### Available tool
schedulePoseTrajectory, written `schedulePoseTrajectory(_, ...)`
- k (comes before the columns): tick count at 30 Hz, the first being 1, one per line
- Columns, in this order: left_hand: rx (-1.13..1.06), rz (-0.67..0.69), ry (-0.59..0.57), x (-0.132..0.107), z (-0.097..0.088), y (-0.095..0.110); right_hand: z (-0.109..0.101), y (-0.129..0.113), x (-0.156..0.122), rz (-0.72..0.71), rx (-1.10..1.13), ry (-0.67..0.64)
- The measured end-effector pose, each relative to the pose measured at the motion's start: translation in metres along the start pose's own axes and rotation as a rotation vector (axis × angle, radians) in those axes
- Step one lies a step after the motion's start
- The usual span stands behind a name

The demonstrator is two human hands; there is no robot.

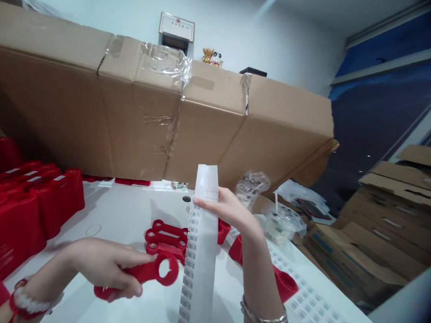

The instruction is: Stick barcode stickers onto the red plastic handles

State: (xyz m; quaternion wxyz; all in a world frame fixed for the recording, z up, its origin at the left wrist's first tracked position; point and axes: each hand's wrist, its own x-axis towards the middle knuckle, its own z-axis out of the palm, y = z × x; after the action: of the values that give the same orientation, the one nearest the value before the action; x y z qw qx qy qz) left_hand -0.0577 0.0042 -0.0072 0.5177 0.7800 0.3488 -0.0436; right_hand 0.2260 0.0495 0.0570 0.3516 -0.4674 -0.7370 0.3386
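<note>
1. The left hand (101,266) clamps a red plastic ring-ended part (152,272) above the white tabletop (122,214), near its front edge.
2. The right hand (230,213) pinches a translucent strip of barcode labels (201,247), which hangs between the well-apart hands.
3. That strip partly blocks a stack of matching red parts (166,241) at mid-table.
4. Glossy red moulded cases (13,223) crowd the left edge.
5. A printed label sheet (312,311) lies along the right edge, near a clear plastic cup (280,225).
6. Taped cardboard cartons (149,114) stand beyond the far edge.
</note>
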Motion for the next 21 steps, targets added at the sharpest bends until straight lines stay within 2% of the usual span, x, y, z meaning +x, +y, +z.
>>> schedulePoseTrajectory(2, -0.040, 0.000, 0.064, -0.008, 0.008, 0.019, 0.008, -0.001, 0.003, 0.002, 0.010, -0.032)
schedulePoseTrajectory(5, -0.080, -0.060, 0.218, -0.015, 0.020, 0.038, 0.021, -0.004, 0.006, 0.006, 0.020, -0.083)
schedulePoseTrajectory(9, -0.030, -0.016, 0.414, -0.015, 0.022, 0.038, 0.034, -0.013, 0.004, 0.006, 0.049, -0.156)
schedulePoseTrajectory(11, -0.120, 0.044, 0.437, -0.010, 0.018, 0.033, 0.040, -0.020, 0.003, -0.001, 0.107, -0.200)
schedulePoseTrajectory(16, -0.269, 0.166, 0.346, -0.001, 0.004, 0.024, 0.055, -0.036, 0.001, -0.035, 0.186, -0.206)
schedulePoseTrajectory(19, -0.275, 0.185, 0.416, -0.008, -0.002, 0.024, 0.058, -0.039, 0.000, -0.094, 0.206, -0.182)
schedulePoseTrajectory(21, -0.288, 0.198, 0.468, -0.016, -0.006, 0.024, 0.057, -0.039, -0.002, -0.123, 0.241, -0.226)
